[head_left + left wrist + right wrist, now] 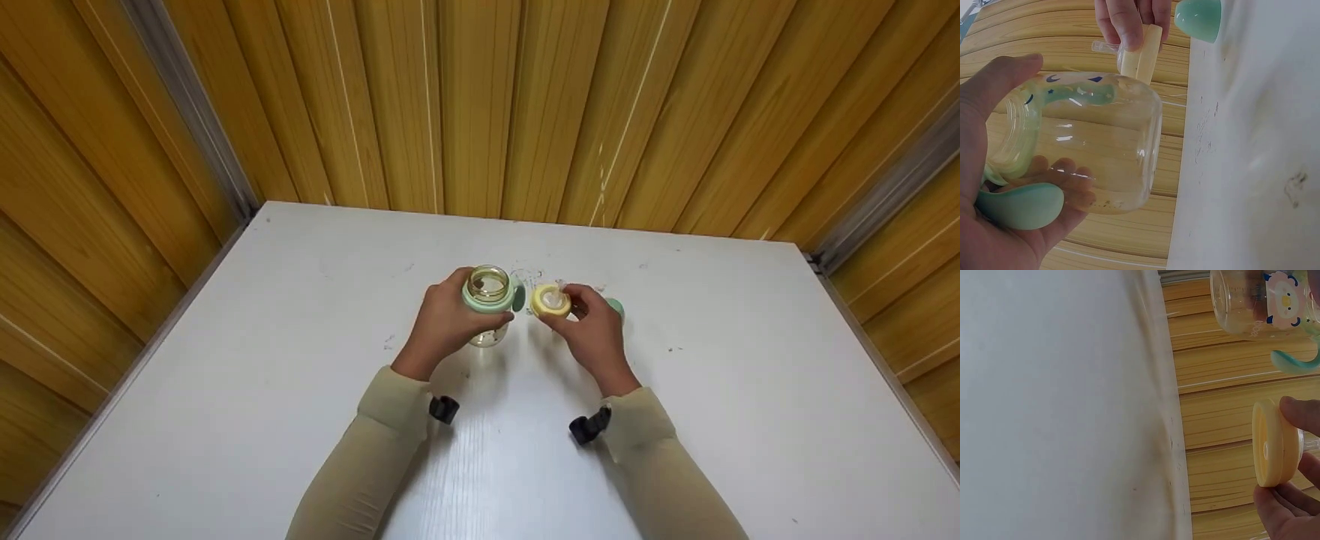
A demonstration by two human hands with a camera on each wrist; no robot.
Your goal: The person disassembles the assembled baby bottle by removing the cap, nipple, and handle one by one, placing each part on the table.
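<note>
In the head view, my left hand (442,319) grips a clear baby bottle (1106,146) round its neck, where a pale green collar with curved handles (519,294) sits. The bottle is upright with its mouth uncovered, and small printed figures show on its side. To its right, my right hand (596,330) pinches a yellow screw lid (1276,444) with a clear spout or nipple between thumb and fingers. Lid and bottle are apart. In the right wrist view, the lid's hollow underside faces the camera. Part of the bottle is hidden behind my left hand.
A green dome-shaped cap (1201,19) stands on the white table (300,300) just beyond my right hand. Wood-patterned walls (480,112) rise behind the table and at both sides. Black camera mounts (589,426) sit at my wrists.
</note>
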